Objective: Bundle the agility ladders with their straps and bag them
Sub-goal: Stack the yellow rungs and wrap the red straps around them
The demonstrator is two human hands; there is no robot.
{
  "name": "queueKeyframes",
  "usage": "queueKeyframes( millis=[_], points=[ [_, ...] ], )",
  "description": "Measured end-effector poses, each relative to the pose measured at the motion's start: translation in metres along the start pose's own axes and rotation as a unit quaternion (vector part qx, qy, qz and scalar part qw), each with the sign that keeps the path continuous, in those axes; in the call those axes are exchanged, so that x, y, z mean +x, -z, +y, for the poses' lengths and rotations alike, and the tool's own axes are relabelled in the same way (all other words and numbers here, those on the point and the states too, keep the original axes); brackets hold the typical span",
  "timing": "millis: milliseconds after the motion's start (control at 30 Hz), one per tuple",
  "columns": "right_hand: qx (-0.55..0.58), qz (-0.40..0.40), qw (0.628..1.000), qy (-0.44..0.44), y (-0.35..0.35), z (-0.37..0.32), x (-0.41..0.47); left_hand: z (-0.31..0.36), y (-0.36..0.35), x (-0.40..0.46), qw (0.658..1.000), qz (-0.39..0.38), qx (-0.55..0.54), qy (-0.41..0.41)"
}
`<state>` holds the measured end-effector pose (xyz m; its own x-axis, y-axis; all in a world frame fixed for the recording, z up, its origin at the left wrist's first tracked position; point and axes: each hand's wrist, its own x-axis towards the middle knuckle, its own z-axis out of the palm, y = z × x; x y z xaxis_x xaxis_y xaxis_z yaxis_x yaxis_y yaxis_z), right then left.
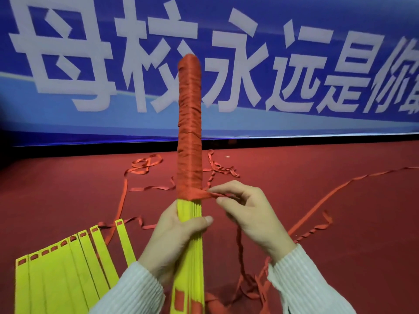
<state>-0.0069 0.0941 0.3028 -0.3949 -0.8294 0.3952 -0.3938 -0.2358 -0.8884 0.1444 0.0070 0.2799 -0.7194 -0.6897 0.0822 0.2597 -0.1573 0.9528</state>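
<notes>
Sleeves: I see two pale ribbed sleeves (140,288) coming up from the near edge of the red floor (340,223).
Left hand: my left hand (174,232) is clenched round the yellow lower part of the rung bundle (190,223), thumb laid across its front, holding it upright and tilted slightly away.
Right hand: my right hand (247,209) pinches the strap (209,195) between thumb and fingertips, just right of the bundle, at the bottom edge of the wrapped part.
Bundle: stacked yellow rungs, wound tight in red strap from just above my left hand up to the top end; the bare yellow part runs down to the near edge, where red slots show in the rungs.
Strap tail: from my right hand the strap drops down, twisted, to a loose heap on the floor near the right sleeve.
Second ladder: yellow rungs (68,273) lie fanned flat at the near left corner of the floor, a red slot at each far end, red strap threaded through.
Loose strap: more red strap (145,165) lies in loops and tangles on the floor behind the bundle, and one long run (340,189) leads off to the right edge.
Far edge: a blue banner (317,64) with large white characters stands along the far edge of the floor.
</notes>
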Motion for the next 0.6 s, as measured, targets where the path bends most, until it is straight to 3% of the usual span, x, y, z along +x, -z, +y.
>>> queueKeyframes(
  millis=[67,133,200,333,400,467,600],
  points=[
    [-0.049,0.005,0.999,-0.002,0.006,0.0,0.001,0.003,0.005,0.003,0.998,0.008,0.054,-0.022],
    [-0.029,-0.009,0.999,-0.029,0.008,0.0,0.004,0.006,0.005,0.006,0.99,0.009,0.124,-0.063],
    [0.072,-0.026,0.994,-0.075,0.008,0.0,0.005,0.006,0.006,0.009,0.982,0.014,0.162,-0.095],
    [0.292,-0.071,0.936,-0.182,0.007,-0.004,0.0,-0.001,0.012,0.012,0.974,0.044,0.188,-0.121],
    [0.258,-0.104,0.944,-0.176,0.007,-0.01,-0.003,-0.004,0.013,0.011,0.974,0.051,0.178,-0.129],
    [0.147,-0.105,0.974,-0.133,0.004,-0.021,-0.004,-0.004,0.013,0.011,0.972,0.065,0.174,-0.14],
    [0.016,-0.008,1.0,-0.016,0.0,-0.021,-0.001,-0.003,0.011,0.009,0.966,0.091,0.18,-0.16]
  ],
)
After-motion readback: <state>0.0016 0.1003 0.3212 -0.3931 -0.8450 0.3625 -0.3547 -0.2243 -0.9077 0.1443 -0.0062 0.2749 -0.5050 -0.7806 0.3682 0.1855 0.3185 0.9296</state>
